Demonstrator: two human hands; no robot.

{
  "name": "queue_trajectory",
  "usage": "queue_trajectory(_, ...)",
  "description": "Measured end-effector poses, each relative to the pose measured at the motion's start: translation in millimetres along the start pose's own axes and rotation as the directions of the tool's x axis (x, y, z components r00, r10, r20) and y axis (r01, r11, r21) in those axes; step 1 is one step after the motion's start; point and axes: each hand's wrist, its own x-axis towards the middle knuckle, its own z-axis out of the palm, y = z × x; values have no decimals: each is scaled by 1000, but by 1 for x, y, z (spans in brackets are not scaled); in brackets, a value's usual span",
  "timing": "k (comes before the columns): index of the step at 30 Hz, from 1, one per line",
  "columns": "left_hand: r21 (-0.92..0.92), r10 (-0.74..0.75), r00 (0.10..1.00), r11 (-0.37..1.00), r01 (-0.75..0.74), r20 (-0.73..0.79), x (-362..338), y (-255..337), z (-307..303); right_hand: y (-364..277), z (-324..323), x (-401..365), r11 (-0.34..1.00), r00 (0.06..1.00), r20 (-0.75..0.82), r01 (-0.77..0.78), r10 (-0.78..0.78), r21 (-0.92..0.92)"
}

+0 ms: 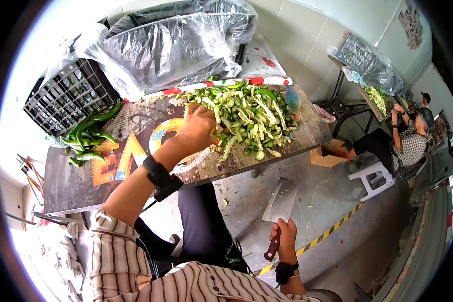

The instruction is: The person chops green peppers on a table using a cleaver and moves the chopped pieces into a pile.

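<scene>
My left hand (198, 125) rests against the near-left edge of a heap of sliced green peppers (254, 116) on the table. Its fingers curl downward, and what they hold, if anything, is hidden behind the hand. With my right hand (285, 236) I grip a cleaver by its dark brown handle. The cleaver (281, 199) is held over the floor, beyond the table's front edge, its broad blade tilted up and away from me. Small bits stick to the blade. Several whole green peppers (88, 133) lie on the left part of the table.
A black plastic crate (70, 95) and a larger plastic-lined crate (171, 45) stand along the table's back. Large orange letters mark the tabletop (75, 189). On the right, another person (410, 136) sits by a second table, near a white stool (372, 178) and a cardboard box (327, 155).
</scene>
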Motion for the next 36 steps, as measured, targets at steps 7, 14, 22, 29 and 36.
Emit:
queue_trajectory(7,-20,-115,990,993,114,-84,-23,-29,-17,3,-2,4,1000,1000,5,-5,5,8)
queue_trajectory(14,-13,-200,980,980,200,15,-25,-33,-24,4,-1,3,1000,1000,11,-8,8,9)
queue_trajectory(22,-118,-41,998,992,36,-45,-8,-11,-15,4,-4,5,1000,1000,-1,-16,16,21)
queue_trajectory(29,-54,-41,996,998,45,81,15,13,4,7,-4,3,1000,999,-31,-10,11,21)
queue_trajectory(36,42,-41,997,998,38,70,18,16,-3,6,-5,1,1000,1000,-20,-15,16,14)
